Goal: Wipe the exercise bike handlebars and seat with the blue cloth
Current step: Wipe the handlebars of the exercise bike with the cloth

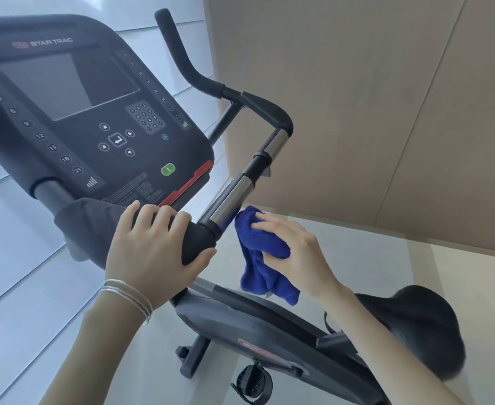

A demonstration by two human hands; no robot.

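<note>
A: Step?
B: Wiping handlebars (231,200): pressing bunched blue cloth (262,273), held in curled right grip (297,254), against the chrome stretch; clasping the black bend with left grip (152,252).
A: Next?
B: Likely sliding upward along the chrome; afterwards, seat (424,325), lower right.

Finding the console (94,112) at ten o'clock, with the handlebar (231,197) running from centre up toward one o'clock, just right of it. Gripping the handlebar's near bend at centre with the left hand (149,252). Holding the cloth (260,258) in the right hand (296,252) at three o'clock of the left, touching the bar's lower end. Locating the seat (424,325) at four o'clock and the pedal (253,384) at six, below both hands.
</note>
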